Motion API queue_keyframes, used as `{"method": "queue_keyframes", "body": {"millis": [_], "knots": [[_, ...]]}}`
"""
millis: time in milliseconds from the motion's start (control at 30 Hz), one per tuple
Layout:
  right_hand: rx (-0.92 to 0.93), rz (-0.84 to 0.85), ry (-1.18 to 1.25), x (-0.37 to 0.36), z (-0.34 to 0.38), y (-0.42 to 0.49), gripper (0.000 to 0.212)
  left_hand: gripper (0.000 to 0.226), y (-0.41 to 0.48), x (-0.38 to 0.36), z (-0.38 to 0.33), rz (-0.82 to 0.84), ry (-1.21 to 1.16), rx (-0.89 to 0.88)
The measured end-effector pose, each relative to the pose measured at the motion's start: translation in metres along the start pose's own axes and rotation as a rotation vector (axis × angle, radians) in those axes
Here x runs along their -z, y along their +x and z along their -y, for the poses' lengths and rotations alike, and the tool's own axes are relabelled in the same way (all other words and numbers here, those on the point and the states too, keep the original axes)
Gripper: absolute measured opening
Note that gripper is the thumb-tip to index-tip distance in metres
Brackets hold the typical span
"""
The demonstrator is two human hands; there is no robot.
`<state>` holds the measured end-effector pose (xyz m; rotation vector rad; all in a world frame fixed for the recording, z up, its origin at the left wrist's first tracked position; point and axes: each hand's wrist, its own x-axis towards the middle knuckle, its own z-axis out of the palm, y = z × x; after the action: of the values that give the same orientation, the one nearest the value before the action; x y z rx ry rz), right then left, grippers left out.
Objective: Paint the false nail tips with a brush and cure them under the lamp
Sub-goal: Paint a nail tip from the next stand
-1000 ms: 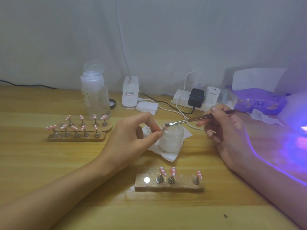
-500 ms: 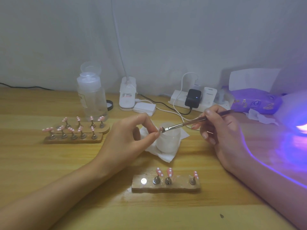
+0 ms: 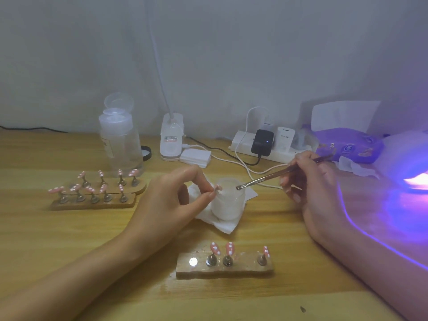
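My left hand (image 3: 172,200) pinches a small pink nail tip (image 3: 217,187) between thumb and forefinger, just above the left rim of a white jar (image 3: 228,205). My right hand (image 3: 310,181) grips a thin brush (image 3: 278,174); its tip sits over the jar's right side, a short gap from the nail tip. In front of me a wooden holder (image 3: 223,266) carries three pink dotted tips and one bare magnet. The lamp (image 3: 414,172) glows violet at the right edge.
Two more wooden holders (image 3: 97,193) with several pink tips stand at the left. Behind them is a clear bottle (image 3: 120,144). A white desk-lamp base (image 3: 171,140), a power strip (image 3: 266,144) with cables, and a purple tissue pack (image 3: 356,147) line the back. The jar sits on a white tissue (image 3: 222,224).
The brush tip touched the pinched nail tip half a second ago and has since pulled back to the right. My left hand stays over the jar.
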<state>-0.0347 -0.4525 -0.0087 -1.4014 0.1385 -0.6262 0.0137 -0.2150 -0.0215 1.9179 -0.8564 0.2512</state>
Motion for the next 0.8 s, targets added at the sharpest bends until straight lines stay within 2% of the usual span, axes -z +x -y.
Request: {"method": "queue_keyframes", "body": {"millis": [167, 267, 400, 533, 800], "knots": [[0.014, -0.056, -0.064, 0.0075, 0.0014, 0.0077, 0.033, 0.016, -0.0005, 0.0000, 0.0003, -0.008, 0.013, -0.018], [-0.021, -0.070, 0.074, 0.0084, 0.0011, 0.0102, 0.031, 0.016, 0.0001, 0.0004, -0.0004, -0.007, 0.007, -0.022], [0.013, 0.033, 0.178, 0.0063, 0.0010, 0.0094, 0.028, 0.016, 0.0000, 0.0005, 0.0011, -0.003, 0.007, -0.020], [0.106, 0.158, 0.137, 0.0046, -0.0007, 0.0060, 0.004, 0.016, -0.0004, -0.0003, 0.0008, 0.000, -0.003, -0.019], [0.203, 0.185, -0.005, 0.0096, -0.0008, 0.0062, 0.007, 0.017, -0.0006, -0.0004, 0.0001, -0.008, 0.013, -0.031]]}}
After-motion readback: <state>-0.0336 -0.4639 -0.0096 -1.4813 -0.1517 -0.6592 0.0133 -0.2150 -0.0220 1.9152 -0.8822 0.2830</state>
